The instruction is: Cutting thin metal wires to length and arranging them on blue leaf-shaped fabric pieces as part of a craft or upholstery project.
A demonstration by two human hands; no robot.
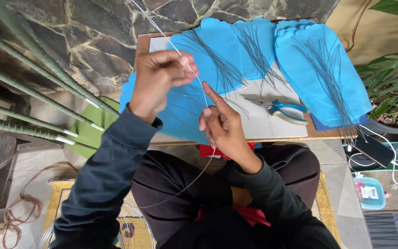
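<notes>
My left hand is raised over the board and pinches a thin silver wire between thumb and fingers. My right hand grips the same wire lower down, its index finger pointing up along it. The wire runs on down across my lap. Under both hands lie blue petal-shaped paper pieces on a white sheet atop a wooden board. Bundles of short cut wires rest on the blue pieces. Blue-handled pliers lie to the right of my right hand.
Green wrapped rods slant in from the left. A stone wall lies behind the board. A potted plant, a phone with a white cable and a small blue tub sit right. Reddish cord lies on the floor left.
</notes>
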